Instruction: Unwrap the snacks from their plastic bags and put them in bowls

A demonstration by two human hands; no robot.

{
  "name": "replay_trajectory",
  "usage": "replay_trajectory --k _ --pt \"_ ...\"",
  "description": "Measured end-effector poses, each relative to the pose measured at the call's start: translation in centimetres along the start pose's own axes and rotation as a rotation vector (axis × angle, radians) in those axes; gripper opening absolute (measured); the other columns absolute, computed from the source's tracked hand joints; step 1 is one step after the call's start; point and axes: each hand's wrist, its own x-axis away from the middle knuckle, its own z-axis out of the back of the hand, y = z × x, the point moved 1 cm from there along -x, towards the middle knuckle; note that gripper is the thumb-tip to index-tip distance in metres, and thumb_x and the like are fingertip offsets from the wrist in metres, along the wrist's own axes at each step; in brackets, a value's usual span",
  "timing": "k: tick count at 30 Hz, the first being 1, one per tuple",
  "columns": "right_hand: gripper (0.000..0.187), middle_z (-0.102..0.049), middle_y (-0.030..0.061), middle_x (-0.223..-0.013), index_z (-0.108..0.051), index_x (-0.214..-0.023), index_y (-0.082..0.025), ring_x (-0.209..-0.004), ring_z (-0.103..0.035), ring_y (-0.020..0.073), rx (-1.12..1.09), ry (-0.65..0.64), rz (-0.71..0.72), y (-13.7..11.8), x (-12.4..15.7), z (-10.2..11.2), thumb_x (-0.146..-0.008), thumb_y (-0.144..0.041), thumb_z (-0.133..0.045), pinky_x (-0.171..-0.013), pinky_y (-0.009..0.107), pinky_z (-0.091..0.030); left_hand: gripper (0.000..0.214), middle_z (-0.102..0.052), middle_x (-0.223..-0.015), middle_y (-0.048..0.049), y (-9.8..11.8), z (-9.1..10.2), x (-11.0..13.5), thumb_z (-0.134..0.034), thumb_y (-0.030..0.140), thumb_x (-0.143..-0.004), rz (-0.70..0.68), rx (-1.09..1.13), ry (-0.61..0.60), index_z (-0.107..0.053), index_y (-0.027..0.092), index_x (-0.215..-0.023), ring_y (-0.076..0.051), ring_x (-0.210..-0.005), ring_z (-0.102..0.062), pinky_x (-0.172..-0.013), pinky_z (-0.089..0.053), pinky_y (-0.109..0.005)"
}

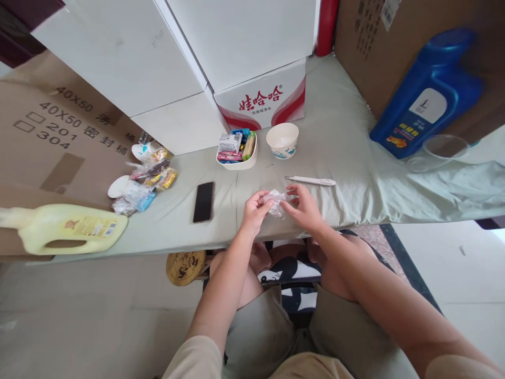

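A crumpled piece of clear plastic sits between the person's two hands, just above the near edge of the cloth-covered table. The left hand pinches it between thumb and fingers. The right hand has its thumb and fingertips at the other side of the plastic, fingers curved and partly spread; whether they grip it or only touch it, I cannot tell.

Just beyond the right hand lies a slim white tool with a narrow tip. Behind the plastic stands a white paper bowl with a blue pattern. To its left, a white tub holds small packets in silver, pink, blue and green-yellow, piled to the rim. A dark phone lies left of the left hand, and farther left is a heap of wrapped items with paper cups beside it. At the right, a clear plastic cup is near a blue bottle.

The white and red carton behind the tub reads 娃哈哈® and 饮用纯净水. The brown carton at the left is printed "40X50 汤桶", "40X50 密封桶", "201" and "304". A yellow bottle before it bears a bear picture; its lettering is too small to read.
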Motion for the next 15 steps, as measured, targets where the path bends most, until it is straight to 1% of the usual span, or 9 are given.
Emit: replay_trajectory --k 1,2,3,4,6,9,11,13,15 --pt "0.036 -0.068 0.0066 -0.102 -0.059 -0.105 -0.023 -0.086 -0.063 0.0194 -0.023 -0.063 -0.002 -0.1 -0.2 -0.2 -0.075 -0.039 -0.068 -0.073 0.032 -0.051 0.051 -0.066 -0.074 0.001 0.1 0.2 0.1 -0.084 0.045 -0.063 -0.007 -0.012 -0.001 -0.064 0.021 -0.103 -0.008 -0.053 -0.049 -0.047 -0.034 -0.023" --pt "0.034 -0.069 0.0051 -0.096 -0.06 -0.105 -0.023 -0.08 -0.062 0.0181 -0.038 -0.137 -0.014 -0.3 -0.4 -0.4 -0.076 -0.039 -0.067 -0.071 0.032 -0.05 0.049 -0.066 -0.076 0.0006 0.1 0.5 0.2 -0.084 0.043 -0.062 -0.016 -0.028 -0.001 -0.064 0.022 -0.101 -0.01 -0.057 -0.052 -0.05 -0.039 -0.024" --pt "0.029 -0.068 0.003 -0.087 -0.06 -0.101 -0.022 -0.072 -0.06 0.0164 -0.038 -0.196 -0.029 -0.5 -0.6 -0.6 -0.078 -0.038 -0.064 -0.068 0.03 -0.048 0.046 -0.068 -0.078 -0.0002 0.2 0.7 0.2 -0.085 0.041 -0.062 -0.022 -0.049 0.001 -0.064 0.022 -0.098 -0.012 -0.062 -0.056 -0.056 -0.044 -0.026" --pt "0.022 -0.066 0.0009 -0.078 -0.061 -0.096 -0.022 -0.066 -0.058 0.0151 -0.022 -0.224 -0.037 -0.8 -0.8 -0.7 -0.079 -0.036 -0.061 -0.065 0.029 -0.046 0.041 -0.068 -0.08 -0.001 0.2 0.9 0.1 -0.085 0.039 -0.062 -0.024 -0.073 0.01 -0.064 0.022 -0.093 -0.013 -0.066 -0.059 -0.061 -0.048 -0.028" --pt "0.014 -0.061 -0.0012 -0.069 -0.059 -0.088 -0.022 -0.061 -0.054 0.0142 0.024 -0.19 -0.024 -1.4 -1.3 -0.8 -0.08 -0.033 -0.058 -0.063 0.028 -0.042 0.033 -0.069 -0.081 -0.0017 0.1 1.4 -0.2 -0.084 0.037 -0.064 -0.024 -0.116 0.043 -0.063 0.022 -0.084 -0.016 -0.072 -0.061 -0.07 -0.051 -0.031" --pt "0.012 -0.06 -0.0011 -0.069 -0.057 -0.089 -0.023 -0.061 -0.053 0.0147 0.021 -0.138 0.011 -2.2 -1.5 -0.6 -0.083 -0.034 -0.054 -0.063 0.029 -0.041 0.025 -0.065 -0.076 0.0004 0.7 1.8 -1.7 -0.077 0.037 -0.073 -0.067 -0.158 0.14 -0.057 0.024 -0.081 -0.017 -0.074 -0.06 -0.074 -0.049 -0.034" --pt "0.011 -0.06 -0.0007 -0.069 -0.057 -0.089 -0.023 -0.062 -0.053 0.0155 0.014 -0.145 0.025 -2.5 -1.4 -0.5 -0.086 -0.032 -0.05 -0.063 0.029 -0.041 0.023 -0.056 -0.069 0.0019 2.2 1.7 -3.4 -0.072 0.031 -0.076 -0.18 -0.278 0.245 -0.05 0.024 -0.075 -0.017 -0.072 -0.056 -0.073 -0.046 -0.034" --pt "0.011 -0.06 -0.0005 -0.069 -0.057 -0.088 -0.024 -0.064 -0.054 0.016 0.017 -0.163 0.032 -2.5 -1.3 -0.4 -0.086 -0.029 -0.048 -0.064 0.029 -0.041 0.028 -0.044 -0.061 0.0025 4.9 0.7 -5.5 -0.068 0.022 -0.075 -0.378 -0.541 0.342 -0.041 0.024 -0.067 -0.017 -0.066 -0.05 -0.069 -0.043 -0.034" --pt "0.011 -0.06 -0.0005 -0.069 -0.058 -0.087 -0.024 -0.064 -0.055 0.0163 0.02 -0.179 0.034 -2.4 -1.2 -0.3 -0.086 -0.028 -0.047 -0.065 0.029 -0.041 0.032 -0.042 -0.062 0.0025 8.1 -1.3 -7.9 -0.068 0.012 -0.07 -0.465 -0.628 0.311 -0.038 0.024 -0.065 -0.017 -0.07 -0.05 -0.074 -0.043 -0.034"
